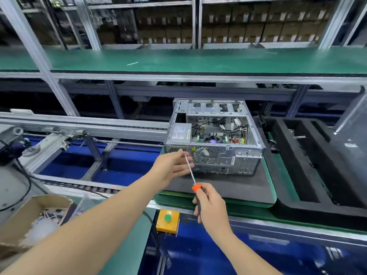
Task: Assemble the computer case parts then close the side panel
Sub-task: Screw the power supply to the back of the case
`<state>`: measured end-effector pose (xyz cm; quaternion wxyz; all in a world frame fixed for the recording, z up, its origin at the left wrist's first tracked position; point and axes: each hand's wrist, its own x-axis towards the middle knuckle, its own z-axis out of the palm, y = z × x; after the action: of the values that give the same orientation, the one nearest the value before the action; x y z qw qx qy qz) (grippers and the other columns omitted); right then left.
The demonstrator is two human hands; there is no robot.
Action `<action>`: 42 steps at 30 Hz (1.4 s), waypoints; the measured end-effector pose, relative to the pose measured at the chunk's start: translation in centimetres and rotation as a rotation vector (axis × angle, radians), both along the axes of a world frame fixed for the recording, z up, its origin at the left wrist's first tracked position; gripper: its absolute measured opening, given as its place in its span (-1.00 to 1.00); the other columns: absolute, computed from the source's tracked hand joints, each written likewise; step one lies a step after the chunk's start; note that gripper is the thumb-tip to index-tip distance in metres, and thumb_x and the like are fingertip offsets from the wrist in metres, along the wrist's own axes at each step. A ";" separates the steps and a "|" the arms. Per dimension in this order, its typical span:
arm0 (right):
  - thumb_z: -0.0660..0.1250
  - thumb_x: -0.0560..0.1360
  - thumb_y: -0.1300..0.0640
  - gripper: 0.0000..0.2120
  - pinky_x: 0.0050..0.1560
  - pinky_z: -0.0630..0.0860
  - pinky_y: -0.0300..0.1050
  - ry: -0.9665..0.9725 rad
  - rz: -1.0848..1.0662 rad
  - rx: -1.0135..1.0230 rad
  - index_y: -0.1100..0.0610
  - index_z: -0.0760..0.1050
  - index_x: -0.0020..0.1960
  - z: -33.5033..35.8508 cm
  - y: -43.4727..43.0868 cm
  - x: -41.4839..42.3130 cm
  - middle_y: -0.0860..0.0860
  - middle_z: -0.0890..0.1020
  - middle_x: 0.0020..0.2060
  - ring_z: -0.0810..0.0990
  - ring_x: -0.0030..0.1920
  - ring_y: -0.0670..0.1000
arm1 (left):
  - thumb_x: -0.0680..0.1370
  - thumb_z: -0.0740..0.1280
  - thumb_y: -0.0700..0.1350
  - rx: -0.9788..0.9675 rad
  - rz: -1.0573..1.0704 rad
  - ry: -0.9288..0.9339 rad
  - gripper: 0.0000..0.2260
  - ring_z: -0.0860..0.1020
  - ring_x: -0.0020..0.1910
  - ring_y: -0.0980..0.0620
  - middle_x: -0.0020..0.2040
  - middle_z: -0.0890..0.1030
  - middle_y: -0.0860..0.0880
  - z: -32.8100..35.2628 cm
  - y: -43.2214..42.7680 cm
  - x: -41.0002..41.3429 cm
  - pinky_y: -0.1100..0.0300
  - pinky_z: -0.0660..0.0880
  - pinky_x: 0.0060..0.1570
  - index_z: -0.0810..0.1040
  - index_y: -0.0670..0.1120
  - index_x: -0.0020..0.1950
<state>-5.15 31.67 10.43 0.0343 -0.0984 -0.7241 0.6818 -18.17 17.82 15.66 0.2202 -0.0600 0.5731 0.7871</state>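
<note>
Two hands reach out in front of you, both just short of the computer case [216, 135]. Your right hand [211, 207] grips the dark handle of a screwdriver [190, 169] with an orange collar, fingers curled round it, and the thin metal shaft slants up and to the left. Your left hand [172, 165] is at the top of that shaft, thumb and forefinger meeting at the tip and the other fingers loosely extended behind it. Whether they pinch the tip cannot be made out.

The case lies just beyond your left hand and slightly to its right, on a black mat [218, 187]. Its open side faces up, showing the board and cables, and its rear face with the round fan grille is turned toward you.

A yellow box [167, 220] with a green button sits near your right wrist. A cardboard box [33, 211] of small parts lies at lower left.
</note>
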 end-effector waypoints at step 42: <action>0.30 0.69 0.01 -0.86 -0.39 0.62 0.01 -0.388 -0.073 -0.106 0.05 0.57 0.10 -5.2 -8.6 -6.1 0.06 0.69 -0.23 0.67 -0.36 0.06 | 0.65 0.23 -0.35 0.260 0.276 -0.357 -0.73 0.72 -0.07 -0.10 0.06 0.68 -0.26 -11.3 -3.3 -5.0 0.19 0.66 -0.22 0.44 -0.34 0.35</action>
<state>-11.26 23.09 5.28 -0.0864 -0.2557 -0.6762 0.6855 -23.19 14.54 4.40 0.2144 -0.2469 0.4054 0.8537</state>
